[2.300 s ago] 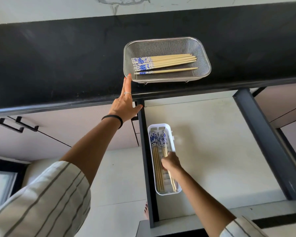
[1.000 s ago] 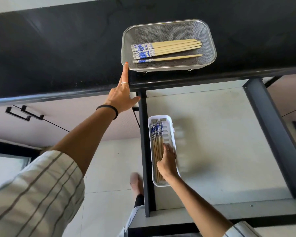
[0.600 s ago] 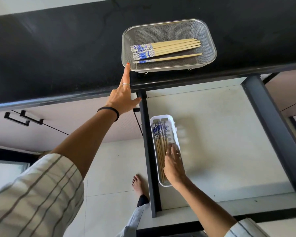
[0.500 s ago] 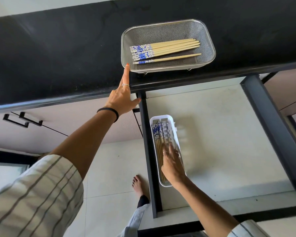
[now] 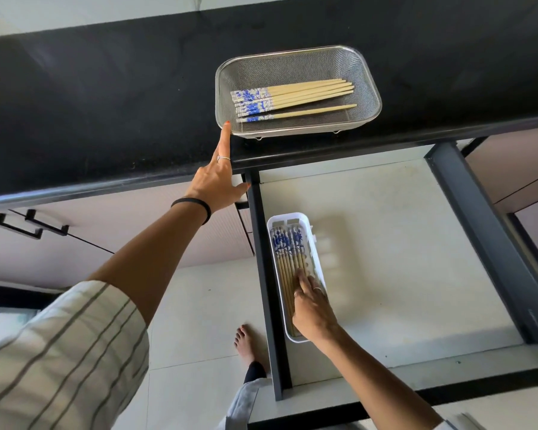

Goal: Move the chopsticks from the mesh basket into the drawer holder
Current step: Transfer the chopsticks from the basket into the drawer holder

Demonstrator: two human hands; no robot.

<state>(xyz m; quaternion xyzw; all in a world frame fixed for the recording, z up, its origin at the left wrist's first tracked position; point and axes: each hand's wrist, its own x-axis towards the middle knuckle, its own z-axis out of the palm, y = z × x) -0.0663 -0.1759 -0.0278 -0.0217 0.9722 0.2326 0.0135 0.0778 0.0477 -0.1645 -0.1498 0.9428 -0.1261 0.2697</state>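
Observation:
A steel mesh basket (image 5: 367, 79) stands on the black counter and holds several bamboo chopsticks (image 5: 305, 97) with blue-and-white handles, lying side by side. Below it, a white holder (image 5: 319, 268) sits at the left side of the open drawer with several chopsticks (image 5: 288, 246) inside, handles pointing away from me. My left hand (image 5: 216, 178) rests on the counter edge, index finger stretched out and touching the basket's near left corner, holding nothing. My right hand (image 5: 311, 308) lies in the holder, fingers spread and pressing on the chopsticks' thin ends.
The drawer's pale floor (image 5: 401, 249) stretches right of the holder, framed by dark grey side rails (image 5: 479, 231). The black counter (image 5: 90, 103) overhangs the drawer. Cabinet fronts with black handles (image 5: 28, 226) sit at the left. A bare foot (image 5: 246, 342) stands on the tiled floor.
My right hand has slid slightly within the holder, fingers flattening over the chopsticks. My left hand has kept its place at the basket's corner. The view has shifted a little.

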